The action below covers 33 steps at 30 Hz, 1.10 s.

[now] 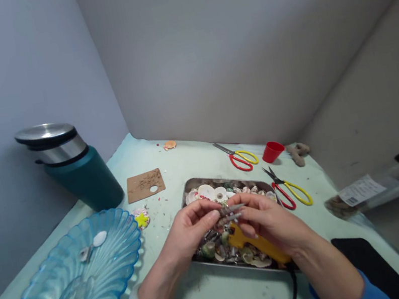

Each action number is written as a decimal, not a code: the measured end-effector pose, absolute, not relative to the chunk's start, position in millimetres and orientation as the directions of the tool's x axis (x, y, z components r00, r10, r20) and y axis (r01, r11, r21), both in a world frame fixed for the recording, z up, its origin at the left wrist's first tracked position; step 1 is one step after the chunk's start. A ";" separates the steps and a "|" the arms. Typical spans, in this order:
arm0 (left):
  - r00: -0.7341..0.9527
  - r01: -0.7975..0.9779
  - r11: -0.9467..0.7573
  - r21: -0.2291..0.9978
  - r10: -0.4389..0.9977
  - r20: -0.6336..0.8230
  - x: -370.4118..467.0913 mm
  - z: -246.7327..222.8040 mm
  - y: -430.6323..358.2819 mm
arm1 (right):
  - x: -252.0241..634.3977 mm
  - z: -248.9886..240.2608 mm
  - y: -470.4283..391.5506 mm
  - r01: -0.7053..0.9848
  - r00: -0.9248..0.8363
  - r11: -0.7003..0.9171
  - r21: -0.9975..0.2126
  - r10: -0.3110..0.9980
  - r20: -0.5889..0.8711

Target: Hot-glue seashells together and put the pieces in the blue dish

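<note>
Over a metal tray [242,269] filled with shells and small pieces, both hands meet at its middle. My left hand [196,224] pinches small pointed grey pieces [232,211] between thumb and fingers. From the other side, my right hand [265,212] closes its fingers on the same pieces. Their exact shape is too small to tell. Beneath the right hand lies a yellow tool [257,243] with a black cord, partly hidden by that hand. White discs [207,192] lie at the tray's back edge.
A blue scalloped glass dish [80,286] and a teal bottle [83,176] stand left. Beyond the tray are a brown card [146,185], scissors [239,156], more scissors [289,190] and a red cup [272,151]. A transparent container [378,188] and a black flat object [371,263] are right.
</note>
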<state>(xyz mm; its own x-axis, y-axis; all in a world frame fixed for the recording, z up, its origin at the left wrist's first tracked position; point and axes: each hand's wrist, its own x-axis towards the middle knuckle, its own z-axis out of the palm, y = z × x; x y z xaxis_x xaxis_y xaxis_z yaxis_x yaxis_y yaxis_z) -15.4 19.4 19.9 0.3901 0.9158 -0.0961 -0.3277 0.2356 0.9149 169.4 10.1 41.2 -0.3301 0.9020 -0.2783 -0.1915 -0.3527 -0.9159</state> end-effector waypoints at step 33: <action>0.314 -0.310 0.281 0.908 0.932 -0.181 -14.4 15.5 22.4 | 168.3 48.1 8.0 0.005 -0.220 -0.214 -0.977 0.952 -0.210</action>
<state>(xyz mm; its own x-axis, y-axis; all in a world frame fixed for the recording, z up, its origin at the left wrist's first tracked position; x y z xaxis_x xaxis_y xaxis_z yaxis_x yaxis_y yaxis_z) -14.4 22.4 15.5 0.3135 0.9321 -0.1813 -0.3099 0.2809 0.9083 168.3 8.0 48.1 -0.2205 0.9525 -0.2102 0.0053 -0.2144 -0.9767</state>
